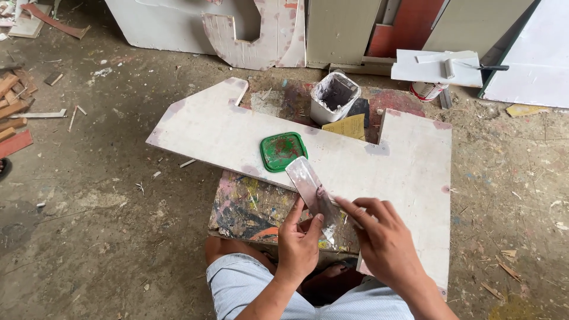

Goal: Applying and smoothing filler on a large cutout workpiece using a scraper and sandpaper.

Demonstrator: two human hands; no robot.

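My left hand (298,240) grips the lower end of a wide metal putty knife (309,187) smeared with pale filler, its blade pointing up toward a green square lid (282,150). My right hand (385,237) holds a second, narrower scraper whose blade rests against the wide knife's face; most of it is hidden by my fingers. Both hands hover over the near edge of a large white cut-out board (355,166), which lies on a paint-splattered low stand (249,207). The green lid sits on the board.
A white square tub of filler (333,96) and yellow sandpaper (347,127) sit behind the board. White panels and a cut-out letter (255,35) lean at the back. A small white board with a tool (438,65) is at the right. Wood scraps (12,101) lie on the dirty floor at the left.
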